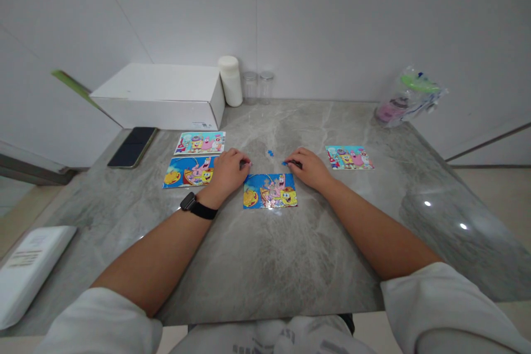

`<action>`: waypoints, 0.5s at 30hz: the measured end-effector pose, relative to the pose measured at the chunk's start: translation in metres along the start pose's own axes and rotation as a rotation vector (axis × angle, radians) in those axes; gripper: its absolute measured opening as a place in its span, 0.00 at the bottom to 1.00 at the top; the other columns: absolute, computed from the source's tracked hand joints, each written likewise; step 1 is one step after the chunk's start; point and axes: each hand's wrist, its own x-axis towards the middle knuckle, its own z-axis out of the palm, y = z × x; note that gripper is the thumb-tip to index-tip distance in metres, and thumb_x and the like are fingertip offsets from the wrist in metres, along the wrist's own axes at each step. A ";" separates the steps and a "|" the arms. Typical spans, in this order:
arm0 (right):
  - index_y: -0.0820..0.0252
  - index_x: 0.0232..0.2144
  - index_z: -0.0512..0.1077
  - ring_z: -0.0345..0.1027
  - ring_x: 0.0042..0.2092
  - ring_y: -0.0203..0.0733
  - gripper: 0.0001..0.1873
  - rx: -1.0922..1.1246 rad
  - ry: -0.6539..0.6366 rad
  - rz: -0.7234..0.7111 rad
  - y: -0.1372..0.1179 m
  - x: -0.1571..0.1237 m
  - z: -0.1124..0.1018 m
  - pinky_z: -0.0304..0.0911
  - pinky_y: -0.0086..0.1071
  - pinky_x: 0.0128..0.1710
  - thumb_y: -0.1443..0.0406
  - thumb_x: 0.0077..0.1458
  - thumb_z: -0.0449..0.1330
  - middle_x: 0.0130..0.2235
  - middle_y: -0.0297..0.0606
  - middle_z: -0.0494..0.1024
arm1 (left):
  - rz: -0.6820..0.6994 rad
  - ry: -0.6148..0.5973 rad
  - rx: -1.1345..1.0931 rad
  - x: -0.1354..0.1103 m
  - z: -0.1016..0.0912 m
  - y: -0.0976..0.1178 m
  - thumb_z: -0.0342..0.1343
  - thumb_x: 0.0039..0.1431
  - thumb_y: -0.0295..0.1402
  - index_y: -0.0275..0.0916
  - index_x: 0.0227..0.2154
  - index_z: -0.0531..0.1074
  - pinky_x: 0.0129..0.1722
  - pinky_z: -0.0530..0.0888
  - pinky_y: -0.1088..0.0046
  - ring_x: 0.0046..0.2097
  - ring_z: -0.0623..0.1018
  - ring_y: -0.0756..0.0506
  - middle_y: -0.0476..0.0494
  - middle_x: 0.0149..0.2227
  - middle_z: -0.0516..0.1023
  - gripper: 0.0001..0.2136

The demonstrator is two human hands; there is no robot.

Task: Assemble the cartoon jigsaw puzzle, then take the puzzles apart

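Note:
A small cartoon jigsaw puzzle (270, 191) with a blue background lies on the grey marble table (265, 254) between my hands. My left hand (228, 168), with a black watch on its wrist, rests curled at the puzzle's upper left corner; its fingertips press together at the edge. My right hand (310, 168) sits at the upper right corner and pinches a small blue puzzle piece (285, 163). One loose blue piece (270, 152) lies on the table just beyond the puzzle.
Two cartoon picture cards (200, 142) (188, 171) lie left of my left hand, another card (349, 157) to the right. A phone (133, 146), a white box (160, 95), a white bottle (230, 81), two jars (258, 86) and a plastic bag (409, 97) line the back. A white pad (29, 265) sits near left.

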 end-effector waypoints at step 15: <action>0.57 0.46 0.81 0.72 0.46 0.46 0.11 0.018 0.003 -0.005 -0.001 0.000 -0.002 0.68 0.39 0.49 0.66 0.65 0.60 0.44 0.44 0.79 | -0.054 0.042 -0.429 0.000 -0.005 0.013 0.60 0.63 0.37 0.43 0.40 0.79 0.38 0.74 0.65 0.37 0.78 0.44 0.46 0.38 0.83 0.06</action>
